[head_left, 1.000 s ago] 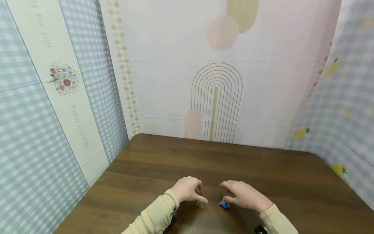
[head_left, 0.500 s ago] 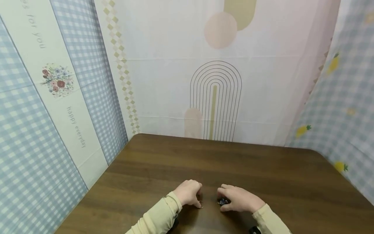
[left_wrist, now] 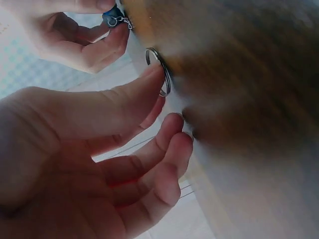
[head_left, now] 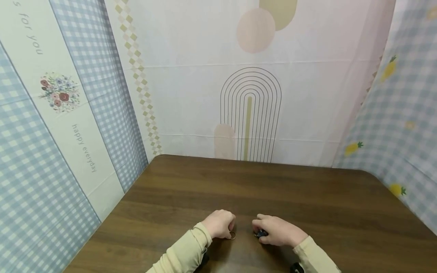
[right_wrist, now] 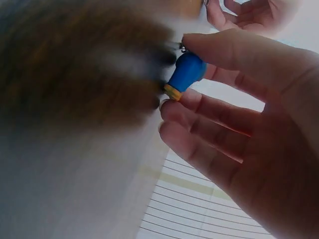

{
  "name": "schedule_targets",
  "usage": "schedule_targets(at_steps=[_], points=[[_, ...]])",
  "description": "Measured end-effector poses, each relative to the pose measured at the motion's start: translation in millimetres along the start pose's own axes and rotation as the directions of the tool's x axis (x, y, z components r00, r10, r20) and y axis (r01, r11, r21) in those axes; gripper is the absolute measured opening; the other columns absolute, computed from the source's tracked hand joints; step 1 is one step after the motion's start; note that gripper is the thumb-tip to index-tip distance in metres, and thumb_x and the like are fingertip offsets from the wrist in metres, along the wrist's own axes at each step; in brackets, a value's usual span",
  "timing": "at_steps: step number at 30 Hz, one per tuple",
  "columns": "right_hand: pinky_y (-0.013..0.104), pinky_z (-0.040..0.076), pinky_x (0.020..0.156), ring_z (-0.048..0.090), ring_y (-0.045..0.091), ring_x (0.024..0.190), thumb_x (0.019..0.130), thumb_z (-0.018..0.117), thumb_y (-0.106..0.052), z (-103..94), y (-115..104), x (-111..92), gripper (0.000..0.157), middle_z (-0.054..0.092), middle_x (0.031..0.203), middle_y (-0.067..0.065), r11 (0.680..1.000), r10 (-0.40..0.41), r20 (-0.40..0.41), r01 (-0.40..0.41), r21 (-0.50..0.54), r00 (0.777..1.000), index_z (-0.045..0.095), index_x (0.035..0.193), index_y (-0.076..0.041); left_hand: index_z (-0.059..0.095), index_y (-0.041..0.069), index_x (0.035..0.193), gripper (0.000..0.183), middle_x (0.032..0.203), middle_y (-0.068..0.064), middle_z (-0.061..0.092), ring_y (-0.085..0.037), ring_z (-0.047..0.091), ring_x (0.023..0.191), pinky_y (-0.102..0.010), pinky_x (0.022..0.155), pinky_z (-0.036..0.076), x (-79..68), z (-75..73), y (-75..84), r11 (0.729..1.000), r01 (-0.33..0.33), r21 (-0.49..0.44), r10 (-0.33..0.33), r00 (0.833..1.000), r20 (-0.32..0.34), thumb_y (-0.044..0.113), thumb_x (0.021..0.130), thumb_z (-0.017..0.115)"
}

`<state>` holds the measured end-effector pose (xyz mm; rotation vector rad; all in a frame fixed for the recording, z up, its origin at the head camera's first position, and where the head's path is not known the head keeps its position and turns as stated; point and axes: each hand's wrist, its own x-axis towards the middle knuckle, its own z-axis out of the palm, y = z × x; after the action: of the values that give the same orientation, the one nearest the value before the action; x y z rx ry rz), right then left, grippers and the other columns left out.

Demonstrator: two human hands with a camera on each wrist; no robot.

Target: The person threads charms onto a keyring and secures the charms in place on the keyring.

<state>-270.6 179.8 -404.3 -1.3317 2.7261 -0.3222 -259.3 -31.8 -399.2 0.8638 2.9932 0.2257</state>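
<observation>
My left hand (head_left: 220,224) pinches a silver split key ring (left_wrist: 168,85) between thumb and forefinger, low over the table. In the head view the ring's loop pokes out below the fingertips. To the right, my right hand (head_left: 277,230) holds a small blue figure-like charm (right_wrist: 189,69) with a yellow end. Its thumb lies by the charm's top, and fingertips are at the yellow end. A short silver chain (left_wrist: 124,21) with a little loop hangs from the charm, seen in the left wrist view. A narrow gap separates the two hands, and ring and charm are apart.
Both hands are near the front of a dark brown wooden table (head_left: 191,182). A patterned white cloth (head_left: 191,102) hangs behind it, with blue checked cloths (head_left: 109,94) at both sides.
The left fingers have closed on the ring, which lay under the thumb before, and lifted it slightly. The right fingers have come down around the blue charm. The head view has shifted a little.
</observation>
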Motion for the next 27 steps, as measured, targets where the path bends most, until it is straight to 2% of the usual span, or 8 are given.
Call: schedule_targets(at_steps=[6, 14, 21, 24, 27], points=[[0.014, 0.034, 0.055, 0.035, -0.001, 0.061, 0.074, 0.060, -0.005, -3.4, 0, 0, 0.014, 0.046, 0.073, -0.007, 0.999, -0.045, -0.039, 0.045, 0.014, 0.998, 0.059, 0.078, -0.019, 0.051, 0.016, 0.067, 0.024, 0.061, 0.009, 0.046, -0.006, 0.042, 0.057, -0.016, 0.054, 0.035, -0.1, -2.0, 0.7, 1.000, -0.004, -0.011, 0.004, 0.999, 0.054, 0.006, 0.059, 0.072], [0.013, 0.033, 0.052, 0.034, -0.003, 0.058, 0.074, 0.061, -0.006, -1.6, 2, 0, 0.012, 0.043, 0.067, -0.009, 0.998, -0.055, -0.096, 0.057, 0.023, 0.994, 0.060, 0.073, -0.018, 0.057, 0.017, 0.054, 0.021, 0.053, 0.014, 0.047, -0.001, 0.041, 0.051, -0.012, 0.050, 0.034, -0.2, -2.1, 2.5, 0.999, 0.005, -0.043, -0.003, 0.998, 0.055, 0.012, 0.059, 0.076], [0.013, 0.034, 0.051, 0.037, -0.003, 0.058, 0.074, 0.062, -0.006, -4.2, 9, 1, 0.016, 0.045, 0.064, -0.009, 1.000, -0.028, -0.211, 0.029, 0.003, 0.977, 0.056, 0.066, -0.018, 0.064, 0.016, 0.056, 0.016, 0.050, 0.013, 0.053, 0.001, 0.043, 0.048, -0.011, 0.051, 0.037, 4.8, -9.8, 2.7, 0.988, 0.020, -0.155, -0.013, 0.999, 0.045, 0.021, 0.064, 0.077], [0.014, 0.038, 0.053, 0.041, -0.004, 0.059, 0.078, 0.062, -0.006, -8.8, 11, -1, 0.016, 0.049, 0.066, -0.011, 0.998, 0.007, -0.210, 0.008, 0.067, 0.978, 0.057, 0.068, -0.017, 0.065, 0.015, 0.059, 0.012, 0.050, 0.010, 0.057, 0.003, 0.045, 0.044, -0.011, 0.050, 0.040, 4.9, -14.2, 3.1, 0.971, 0.025, -0.238, -0.009, 0.998, 0.067, 0.016, 0.067, 0.075], [0.014, 0.039, 0.053, 0.042, -0.005, 0.059, 0.080, 0.062, -0.008, -16.5, 10, -4, 0.014, 0.052, 0.066, -0.011, 0.994, 0.026, -0.239, 0.001, 0.110, 0.971, 0.056, 0.069, -0.016, 0.066, 0.013, 0.062, 0.010, 0.053, 0.009, 0.059, 0.005, 0.046, 0.044, -0.010, 0.050, 0.041, 4.3, -20.3, 3.7, 0.951, 0.003, -0.310, 0.025, 0.996, 0.086, 0.010, 0.069, 0.072]])
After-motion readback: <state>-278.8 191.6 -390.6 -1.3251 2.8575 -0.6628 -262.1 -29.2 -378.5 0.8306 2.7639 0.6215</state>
